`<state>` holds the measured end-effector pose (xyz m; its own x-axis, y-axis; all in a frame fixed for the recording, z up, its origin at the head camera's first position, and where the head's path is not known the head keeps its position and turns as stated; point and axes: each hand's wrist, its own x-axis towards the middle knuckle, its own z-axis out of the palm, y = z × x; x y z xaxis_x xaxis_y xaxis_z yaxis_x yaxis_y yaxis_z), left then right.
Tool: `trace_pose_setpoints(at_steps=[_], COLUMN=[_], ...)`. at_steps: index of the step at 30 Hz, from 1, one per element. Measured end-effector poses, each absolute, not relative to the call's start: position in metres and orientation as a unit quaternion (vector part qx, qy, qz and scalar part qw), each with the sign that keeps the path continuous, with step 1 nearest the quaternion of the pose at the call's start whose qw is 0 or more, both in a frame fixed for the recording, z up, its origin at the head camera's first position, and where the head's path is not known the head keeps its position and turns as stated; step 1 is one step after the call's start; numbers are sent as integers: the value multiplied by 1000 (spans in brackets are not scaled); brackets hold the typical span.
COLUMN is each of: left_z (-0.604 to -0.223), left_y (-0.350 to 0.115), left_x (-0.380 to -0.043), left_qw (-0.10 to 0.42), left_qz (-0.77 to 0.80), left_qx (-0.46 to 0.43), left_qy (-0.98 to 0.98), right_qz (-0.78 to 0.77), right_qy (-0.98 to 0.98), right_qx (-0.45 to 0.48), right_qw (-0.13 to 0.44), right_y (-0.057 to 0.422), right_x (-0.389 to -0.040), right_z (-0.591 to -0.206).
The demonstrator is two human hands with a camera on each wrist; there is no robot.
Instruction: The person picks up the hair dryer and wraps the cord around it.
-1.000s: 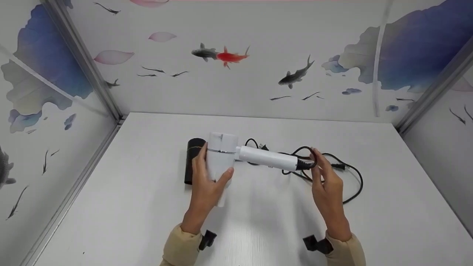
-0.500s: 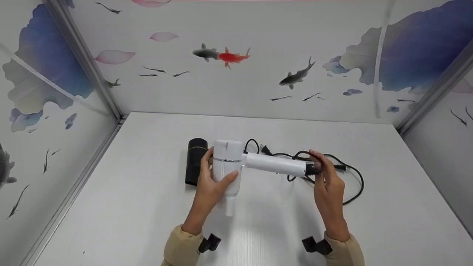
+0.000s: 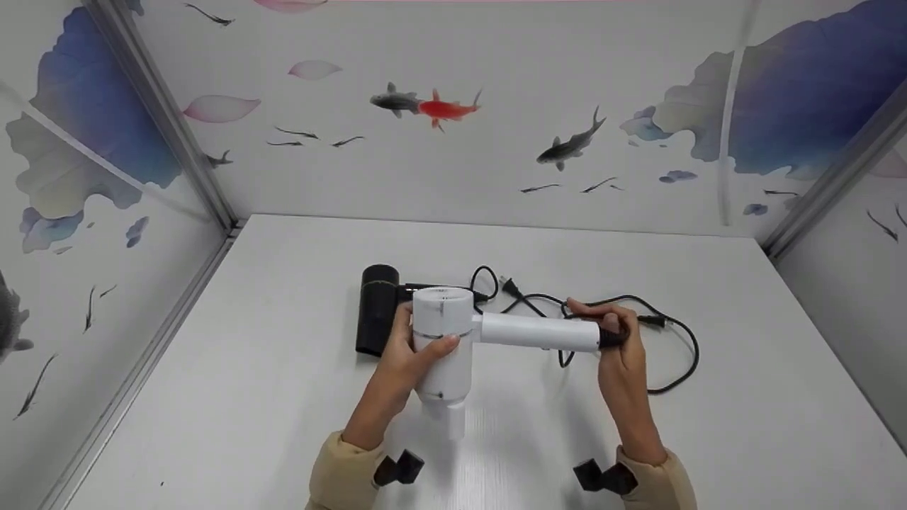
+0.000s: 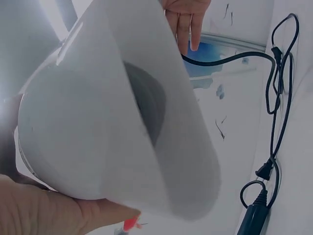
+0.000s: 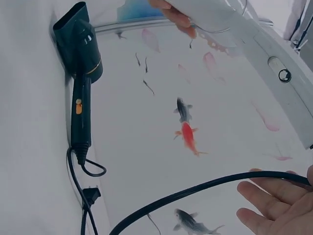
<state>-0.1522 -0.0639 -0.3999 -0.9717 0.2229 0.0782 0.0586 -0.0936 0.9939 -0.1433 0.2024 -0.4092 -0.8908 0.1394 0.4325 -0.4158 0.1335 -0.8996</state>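
A white hair dryer [image 3: 538, 333] is held above the white table, its handle pointing right and its narrow nozzle toward the person. My left hand [image 3: 402, 365] grips its barrel, with the thumb across the near side. At the handle's end my right hand [image 3: 625, 368] holds the black cord [image 5: 205, 186], thumb on it, while the other fingers lie fairly straight behind. In the left wrist view the white hair dryer [image 4: 88, 122] fills much of the picture. Its switch [image 5: 284, 75] shows on the handle's underside in the right wrist view.
A black hair dryer [image 3: 378, 312] lies behind the left hand, its handle partly hidden by the white one. Looped black cords and a plug [image 3: 511, 287] lie on the table [image 3: 283, 411] behind and right. Patterned panels [image 3: 453, 163] enclose the table's back and sides.
The white hair dryer has moved toward the person and slightly right, its top end now tipping into view. More of the black hair dryer's handle shows. The right hand has shifted round the cord.
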Motion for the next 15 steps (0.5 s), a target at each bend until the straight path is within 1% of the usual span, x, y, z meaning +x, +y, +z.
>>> trace_pose_setpoints(at_steps=[4,7,10,13,15], left_z=[-399,-399,-400,-401,-402], left_y=[-64,-63,-61,-58,-57], left_x=[-152,-151,-150,-150,-150], left_qw=[44,24,3,-16,-29], left_qz=[735,744,751,743,733], left_qx=[107,109,110,110,109], left_qy=[668,659,652,660,671], right_qz=[690,675,636,573,527], right_qy=[-695,-716,-755,-802,-831], right_qx=[103,94,99,134,153], right_qw=[172,153,126,97,94], right_y=[200,197,193,187,183], right_x=[-142,-141,-141,-140,-139], right_z=[-409,-409,-411,-415,-418])
